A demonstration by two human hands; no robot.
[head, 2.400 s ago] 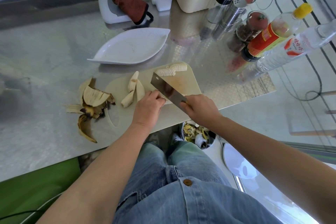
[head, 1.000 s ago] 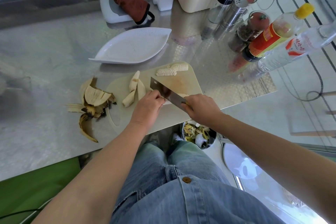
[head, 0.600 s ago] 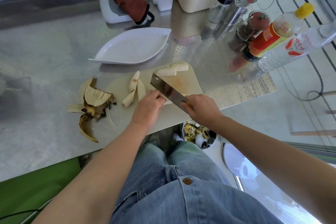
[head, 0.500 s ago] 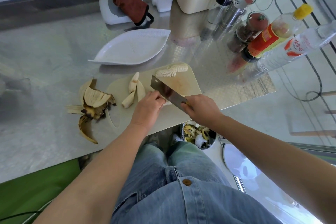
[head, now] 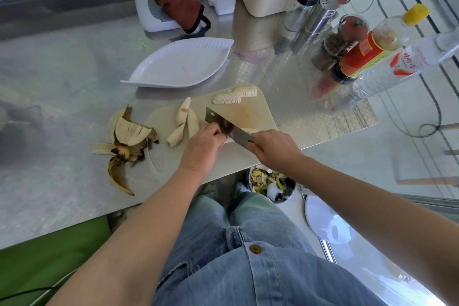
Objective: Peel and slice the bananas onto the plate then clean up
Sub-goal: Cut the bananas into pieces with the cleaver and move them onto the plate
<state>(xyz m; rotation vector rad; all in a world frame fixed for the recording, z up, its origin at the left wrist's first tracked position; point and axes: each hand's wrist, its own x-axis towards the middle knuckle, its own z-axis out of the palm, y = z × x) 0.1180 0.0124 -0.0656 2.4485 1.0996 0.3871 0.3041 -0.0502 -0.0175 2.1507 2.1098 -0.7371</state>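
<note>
Hands at work on a pale board (head: 250, 113), seen from above on a steel table. The right hand (head: 275, 148) is wrapped round the handle of a cleaver (head: 227, 126), whose blade angles to the far left across the board. The left hand (head: 202, 143) is curled over a peeled banana (head: 249, 130) at the near middle of the board, holding it down, knuckles just beside the blade. The hand and blade hide most of the fruit.

Finished slices (head: 234, 97) lie along the board's far edge. Three peeled pieces (head: 185, 119) wait on its left side. The white plate (head: 181, 64) sits just beyond the board, with no fruit on it yet.

Slicing well probably means keeping the fingertips tucked back, cutting straight down with light pressure because the fruit looks soft, and moving the left hand back after each cut.
</note>
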